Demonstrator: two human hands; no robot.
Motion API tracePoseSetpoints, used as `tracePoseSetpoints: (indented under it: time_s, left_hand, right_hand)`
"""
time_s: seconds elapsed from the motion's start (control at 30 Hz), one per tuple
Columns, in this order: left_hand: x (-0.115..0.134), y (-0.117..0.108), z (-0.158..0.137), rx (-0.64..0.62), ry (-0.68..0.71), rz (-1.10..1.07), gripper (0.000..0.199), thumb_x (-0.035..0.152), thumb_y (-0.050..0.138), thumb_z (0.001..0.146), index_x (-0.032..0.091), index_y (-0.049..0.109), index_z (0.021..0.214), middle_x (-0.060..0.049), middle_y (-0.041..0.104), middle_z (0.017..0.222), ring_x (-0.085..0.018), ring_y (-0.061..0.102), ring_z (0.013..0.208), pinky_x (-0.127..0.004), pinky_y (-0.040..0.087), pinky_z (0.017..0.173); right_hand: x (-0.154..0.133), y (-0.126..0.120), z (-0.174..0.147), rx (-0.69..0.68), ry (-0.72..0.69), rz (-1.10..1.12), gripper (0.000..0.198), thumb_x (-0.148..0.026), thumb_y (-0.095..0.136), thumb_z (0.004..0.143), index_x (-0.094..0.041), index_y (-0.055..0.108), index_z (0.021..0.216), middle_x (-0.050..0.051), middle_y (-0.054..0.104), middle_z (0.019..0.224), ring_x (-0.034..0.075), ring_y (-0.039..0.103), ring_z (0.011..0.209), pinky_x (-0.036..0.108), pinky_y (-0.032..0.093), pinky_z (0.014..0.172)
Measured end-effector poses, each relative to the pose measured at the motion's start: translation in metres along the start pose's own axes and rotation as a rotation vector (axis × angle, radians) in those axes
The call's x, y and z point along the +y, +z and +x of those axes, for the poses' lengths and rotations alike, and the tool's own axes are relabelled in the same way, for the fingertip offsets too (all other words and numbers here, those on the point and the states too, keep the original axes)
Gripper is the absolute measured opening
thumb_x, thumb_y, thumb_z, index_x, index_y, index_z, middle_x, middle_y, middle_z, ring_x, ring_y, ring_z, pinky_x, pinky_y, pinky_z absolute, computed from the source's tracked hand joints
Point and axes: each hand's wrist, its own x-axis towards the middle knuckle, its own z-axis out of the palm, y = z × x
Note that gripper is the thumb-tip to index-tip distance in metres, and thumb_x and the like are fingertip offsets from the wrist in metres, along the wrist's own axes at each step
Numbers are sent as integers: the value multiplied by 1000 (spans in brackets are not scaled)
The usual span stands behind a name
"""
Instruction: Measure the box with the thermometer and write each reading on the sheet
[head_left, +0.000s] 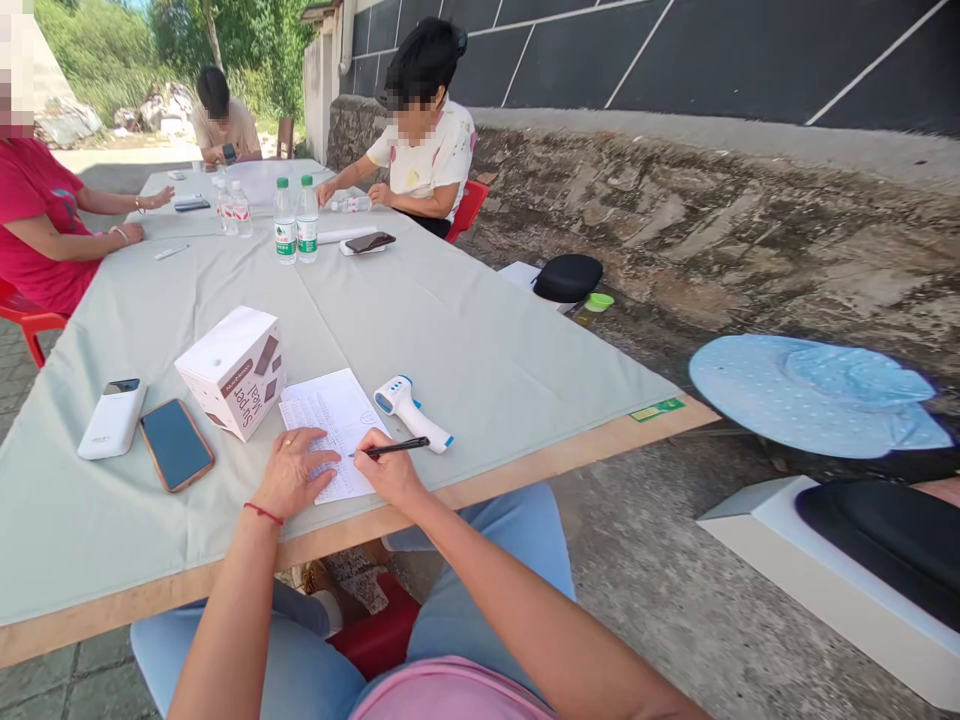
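A sheet of paper (346, 395) covered in handwriting lies near the front edge of the table. My left hand (296, 470) rests on its left side, fingers apart, with a ring and a red wrist string. In my right hand (390, 475) a black pen (401, 446) is gripped, its tip at the paper. Just right of the sheet sits a white and blue infrared thermometer (412, 412). A white box (234, 365) printed "Super Meal" stands behind my left hand. Left of it lie a phone (177, 446) in a brown case and a white power bank (114, 418).
Two green-capped water bottles (295, 222) stand mid-table, beside a dark phone (370, 242). Another pen (172, 252) lies left. Several people sit around the table (465, 330). On the right are a blue sun hat (795, 395) and a white box (817, 590) bearing a black case.
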Motion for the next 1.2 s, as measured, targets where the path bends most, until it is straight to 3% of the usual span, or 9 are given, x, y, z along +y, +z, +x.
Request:
tracePoseSetpoints:
  time_s: [0.77, 0.87, 0.97, 1.07, 1.13, 1.2]
  left_hand:
    - [-1, 1, 0, 47, 41, -15, 20, 29, 59, 88, 28, 70, 104, -6, 54, 126, -24, 50, 116, -46, 37, 103]
    - [0, -3, -2, 297, -11, -33, 14, 29, 54, 89, 20, 65, 90, -9, 56, 110, -21, 54, 104, -42, 42, 95]
    - [-4, -10, -6, 780, -265, 27, 15, 32, 56, 87, 17, 53, 88, -11, 50, 104, -24, 49, 106, -47, 39, 99]
    - [-17, -17, -8, 1148, -495, 56, 46, 41, 67, 80, 16, 43, 110, -15, 40, 119, -29, 37, 124, -53, 30, 110]
    - [-29, -20, -7, 1190, -567, -23, 77, 47, 74, 73, 16, 31, 129, -17, 31, 132, -31, 28, 134, -53, 25, 115]
    - [-39, -21, -3, 1060, -577, -181, 94, 46, 73, 74, 16, 14, 141, -20, 23, 140, -31, 24, 138, -53, 26, 116]
  right_hand:
    - [4, 1, -1, 53, -2, -28, 14, -31, 50, 71, -22, 43, 62, -2, 49, 57, 16, 46, 57, 27, 36, 56]
    - [4, -1, -2, 147, -40, 0, 14, -33, 49, 77, -22, 46, 69, -1, 52, 62, 17, 49, 60, 28, 42, 59]
    - [4, -7, -1, 232, -143, -49, 16, -34, 46, 90, -21, 55, 88, 4, 60, 80, 21, 58, 77, 32, 49, 70]
    - [11, -17, 6, 181, -343, -232, 25, -26, 39, 97, -19, 59, 110, 11, 61, 103, 25, 58, 99, 37, 49, 84]
    - [17, -25, 15, 104, -441, -360, 33, -17, 34, 96, -18, 59, 117, 13, 59, 108, 26, 57, 102, 41, 49, 86]
    - [19, -33, 25, 38, -471, -465, 41, -7, 32, 92, -18, 60, 120, 14, 59, 111, 28, 57, 103, 44, 48, 87]
